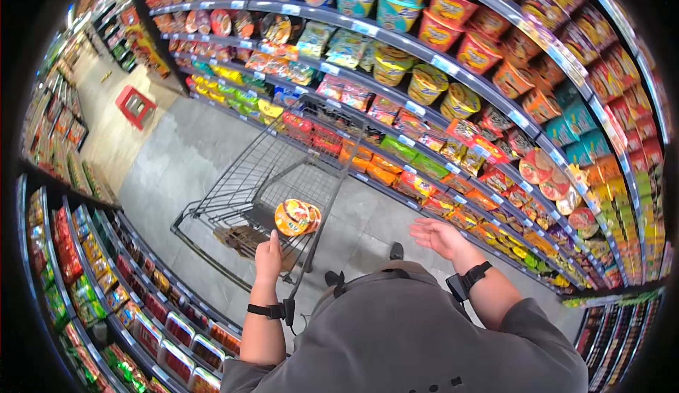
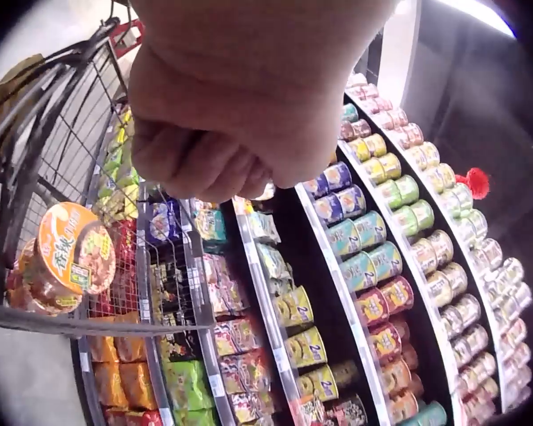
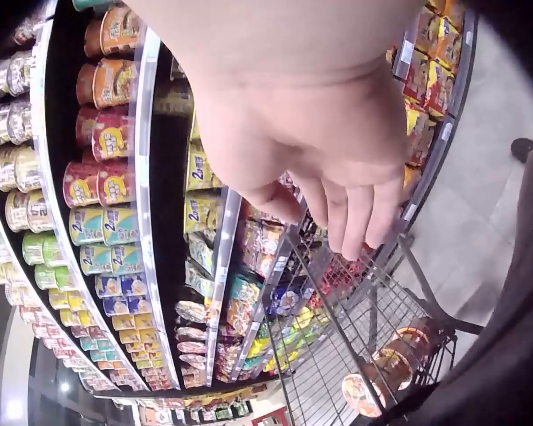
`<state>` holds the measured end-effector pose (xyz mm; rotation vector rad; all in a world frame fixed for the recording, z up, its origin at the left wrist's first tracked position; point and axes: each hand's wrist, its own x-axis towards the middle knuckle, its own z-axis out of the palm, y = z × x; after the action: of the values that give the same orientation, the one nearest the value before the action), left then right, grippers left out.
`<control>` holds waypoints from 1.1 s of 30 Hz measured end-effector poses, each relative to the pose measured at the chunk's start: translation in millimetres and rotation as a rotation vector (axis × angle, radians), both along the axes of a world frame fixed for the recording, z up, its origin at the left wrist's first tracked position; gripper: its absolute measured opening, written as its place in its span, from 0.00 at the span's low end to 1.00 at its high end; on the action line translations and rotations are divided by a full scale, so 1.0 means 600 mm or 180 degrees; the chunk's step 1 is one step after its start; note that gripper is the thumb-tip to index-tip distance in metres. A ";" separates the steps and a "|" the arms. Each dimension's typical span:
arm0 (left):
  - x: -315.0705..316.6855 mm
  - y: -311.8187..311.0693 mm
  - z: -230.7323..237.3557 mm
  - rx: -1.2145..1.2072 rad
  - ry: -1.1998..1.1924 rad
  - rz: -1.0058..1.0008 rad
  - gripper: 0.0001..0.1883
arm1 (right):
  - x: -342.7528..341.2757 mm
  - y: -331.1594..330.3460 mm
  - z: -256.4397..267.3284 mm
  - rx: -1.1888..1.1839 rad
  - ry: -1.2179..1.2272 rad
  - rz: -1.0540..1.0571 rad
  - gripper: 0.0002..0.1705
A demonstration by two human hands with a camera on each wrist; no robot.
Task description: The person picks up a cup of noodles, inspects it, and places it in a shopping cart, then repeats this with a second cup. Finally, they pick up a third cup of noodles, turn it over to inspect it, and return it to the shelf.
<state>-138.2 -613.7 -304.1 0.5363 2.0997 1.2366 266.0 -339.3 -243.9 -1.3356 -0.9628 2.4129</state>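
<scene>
My left hand [image 1: 269, 257] is held over the near end of a wire shopping cart [image 1: 244, 170], fingers curled in with nothing in them. One digit points up in the head view. In the left wrist view the curled fingers of the left hand [image 2: 222, 151] show against the shelves. Orange instant noodle bowls [image 1: 292, 218] lie in the cart just beyond this hand. To the right, my right hand [image 1: 438, 237] is raised between my body and the noodle shelves, palm up, fingers extended and holding nothing. The right wrist view shows the right hand [image 3: 324, 169] with its fingers apart from the cart.
A long shelf of instant noodle cups [image 1: 428, 82] and packets [image 1: 399, 149] curves along the front and right. Another shelf of packaged goods [image 1: 92, 259] stands at left. Beyond the cart, a red stool-like object [image 1: 134, 107] is on the aisle floor [image 1: 166, 156].
</scene>
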 end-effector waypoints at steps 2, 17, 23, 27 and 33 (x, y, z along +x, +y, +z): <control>0.010 0.026 0.017 0.0083 0.0037 -0.0163 0.37 | 0.024 0.001 0.012 0.0055 0.0057 -0.0028 0.26; 0.261 0.346 0.083 0.0276 0.0758 -0.1322 0.37 | 0.419 0.023 0.046 0.0623 0.0943 -0.1017 0.32; 0.401 0.483 0.103 0.0266 0.1299 -0.1657 0.36 | 0.589 0.054 0.030 0.0752 0.0989 -0.1349 0.35; 0.497 0.557 0.134 0.0267 0.1487 -0.1971 0.34 | 0.681 0.081 0.043 0.0888 0.0797 -0.1403 0.35; 0.594 0.641 0.189 0.0561 0.1507 -0.2064 0.29 | 0.736 0.148 0.077 0.1055 0.0829 -0.1381 0.34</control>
<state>218.4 -228.9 -190.6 1.5713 1.9178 0.9646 707.5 -250.7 -197.9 -0.9643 -0.8501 1.9386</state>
